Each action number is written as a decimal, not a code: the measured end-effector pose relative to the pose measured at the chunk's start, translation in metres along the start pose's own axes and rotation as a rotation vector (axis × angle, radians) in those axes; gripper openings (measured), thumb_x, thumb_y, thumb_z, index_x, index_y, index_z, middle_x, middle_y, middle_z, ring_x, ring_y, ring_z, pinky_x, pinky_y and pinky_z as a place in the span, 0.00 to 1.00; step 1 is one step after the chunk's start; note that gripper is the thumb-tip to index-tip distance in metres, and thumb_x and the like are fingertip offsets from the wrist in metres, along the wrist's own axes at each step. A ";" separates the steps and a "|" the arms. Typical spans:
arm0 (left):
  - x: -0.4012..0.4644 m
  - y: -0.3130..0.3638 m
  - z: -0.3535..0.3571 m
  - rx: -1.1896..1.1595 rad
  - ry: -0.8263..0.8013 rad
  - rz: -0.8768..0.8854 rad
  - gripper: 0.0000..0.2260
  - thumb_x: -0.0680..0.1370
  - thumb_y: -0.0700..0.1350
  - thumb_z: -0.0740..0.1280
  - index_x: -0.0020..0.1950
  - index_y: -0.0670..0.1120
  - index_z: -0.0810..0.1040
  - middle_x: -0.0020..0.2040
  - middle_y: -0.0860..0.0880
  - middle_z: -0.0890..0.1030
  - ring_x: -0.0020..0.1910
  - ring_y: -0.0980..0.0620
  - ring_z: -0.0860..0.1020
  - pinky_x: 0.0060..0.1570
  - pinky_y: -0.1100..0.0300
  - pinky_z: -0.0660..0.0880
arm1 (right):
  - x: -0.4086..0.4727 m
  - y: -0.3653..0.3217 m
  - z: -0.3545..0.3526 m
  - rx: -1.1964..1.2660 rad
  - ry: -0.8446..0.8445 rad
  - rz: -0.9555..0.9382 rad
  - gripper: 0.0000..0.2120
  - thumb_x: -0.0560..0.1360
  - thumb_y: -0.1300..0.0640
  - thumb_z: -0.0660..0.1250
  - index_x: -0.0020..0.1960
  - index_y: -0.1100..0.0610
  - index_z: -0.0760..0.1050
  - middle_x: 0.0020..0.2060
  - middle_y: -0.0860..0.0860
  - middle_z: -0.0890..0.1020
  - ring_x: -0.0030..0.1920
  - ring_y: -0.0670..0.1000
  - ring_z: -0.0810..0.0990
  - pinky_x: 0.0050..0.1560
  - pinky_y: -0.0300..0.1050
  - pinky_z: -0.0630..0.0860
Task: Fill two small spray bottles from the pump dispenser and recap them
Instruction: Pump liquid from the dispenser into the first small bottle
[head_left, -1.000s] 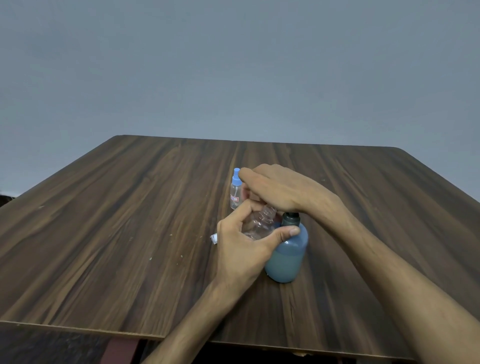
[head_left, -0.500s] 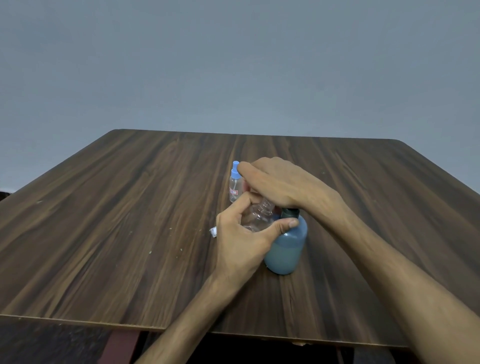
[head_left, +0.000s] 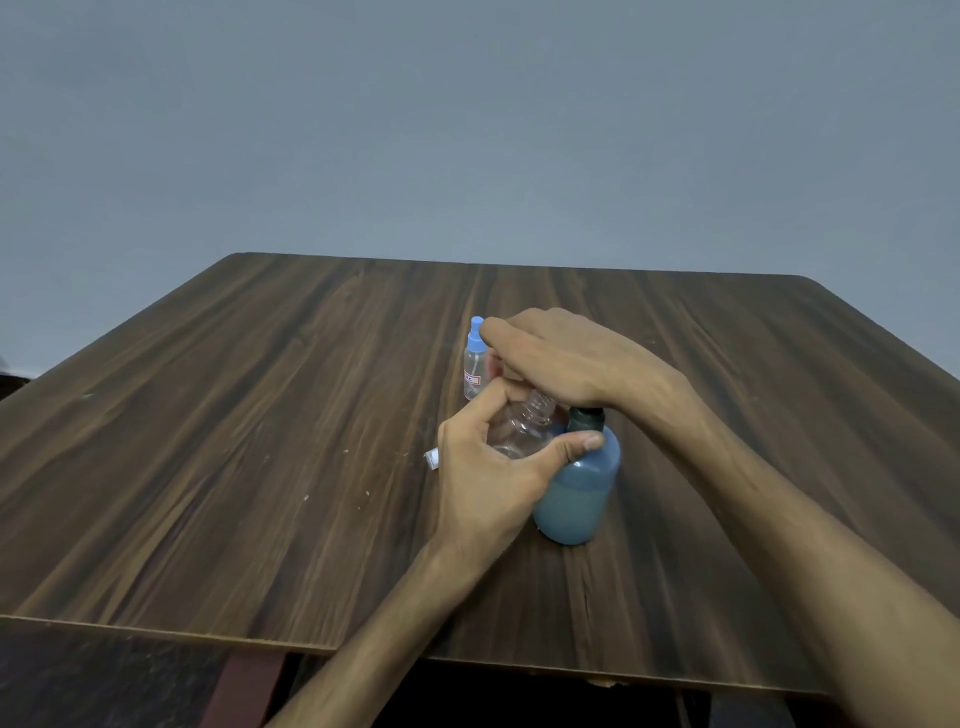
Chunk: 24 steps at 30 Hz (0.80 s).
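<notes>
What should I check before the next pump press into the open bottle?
1. Open clear bottle held firmly: ok, the left hand grips it by fingers and thumb.
2. Its neck uncapped and up by the pump: ok, bare threads show.
3. Neck directly under the nozzle: cannot tell, the right hand hides the pump head.
4. Blue pump dispenser upright on the table, with liquid inside: ok.
5. Liquid level in the held bottle: cannot tell, fingers cover most of it.
6. Second spray bottle out of the way: ok, upright, capped blue, just behind the hands.
</notes>
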<state>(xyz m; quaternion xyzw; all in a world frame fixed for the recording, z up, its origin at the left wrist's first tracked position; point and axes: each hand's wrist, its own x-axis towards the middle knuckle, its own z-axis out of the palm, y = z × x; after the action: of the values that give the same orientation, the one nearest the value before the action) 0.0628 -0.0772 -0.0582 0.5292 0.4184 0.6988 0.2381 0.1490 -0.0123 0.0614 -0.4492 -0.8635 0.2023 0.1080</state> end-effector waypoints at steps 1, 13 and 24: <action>0.000 0.001 0.000 0.001 0.000 0.003 0.16 0.68 0.45 0.86 0.52 0.46 0.85 0.48 0.50 0.89 0.51 0.46 0.88 0.53 0.47 0.85 | 0.000 0.000 -0.001 0.004 -0.007 -0.004 0.25 0.83 0.47 0.51 0.35 0.54 0.76 0.33 0.47 0.81 0.38 0.53 0.77 0.41 0.49 0.69; -0.001 0.004 0.000 -0.007 0.008 -0.019 0.16 0.68 0.46 0.86 0.52 0.49 0.86 0.48 0.50 0.89 0.51 0.47 0.89 0.51 0.55 0.84 | 0.000 -0.002 0.000 -0.044 0.015 -0.001 0.24 0.83 0.46 0.52 0.36 0.54 0.78 0.35 0.48 0.83 0.41 0.54 0.80 0.42 0.51 0.70; -0.001 0.004 0.001 -0.023 -0.003 -0.028 0.17 0.68 0.47 0.86 0.52 0.48 0.86 0.48 0.49 0.90 0.51 0.47 0.89 0.53 0.53 0.84 | -0.002 -0.003 0.000 -0.038 0.020 -0.016 0.22 0.82 0.47 0.54 0.36 0.55 0.77 0.38 0.50 0.84 0.43 0.55 0.81 0.42 0.51 0.70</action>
<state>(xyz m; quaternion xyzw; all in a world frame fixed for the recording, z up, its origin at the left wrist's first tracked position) 0.0648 -0.0802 -0.0551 0.5216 0.4173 0.6993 0.2544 0.1484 -0.0156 0.0622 -0.4460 -0.8697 0.1806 0.1096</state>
